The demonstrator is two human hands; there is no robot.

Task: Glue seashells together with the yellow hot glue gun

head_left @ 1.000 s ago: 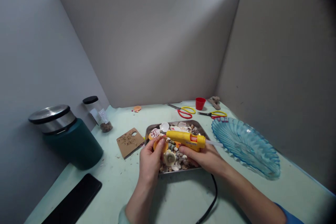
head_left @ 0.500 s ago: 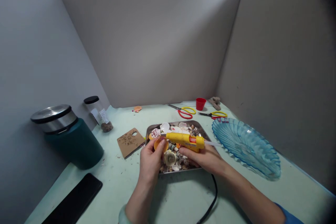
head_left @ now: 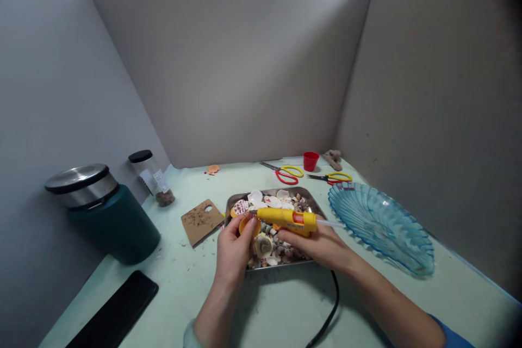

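My left hand [head_left: 234, 247] pinches an orange shell [head_left: 250, 227] between thumb and fingers, above the front left part of a metal tray [head_left: 314, 202]. My right hand [head_left: 322, 247] is wrapped round a yellow glue gun [head_left: 281, 216], whose nozzle points left and reaches the upper edge of the orange shell. Whether the tip touches it, I cannot tell. A clear glue stick [head_left: 329, 223] sticks out of the gun's back end. Under both hands, the tray holds many shells, among them a round cream shell [head_left: 263, 246] and several white ones.
A teal flask [head_left: 112, 223], a black phone [head_left: 116, 310] and a black-lidded jar [head_left: 151, 176] are on the left. A brown board [head_left: 202, 222] lies beside the tray. Scissors [head_left: 285, 171], pliers-like snips [head_left: 330, 178] and a red cup [head_left: 310, 161] are behind; a blue glass dish [head_left: 383, 231] is right.
The view has shifted very slightly. Both hands, the orange shell and the glue gun keep nearly the same positions.
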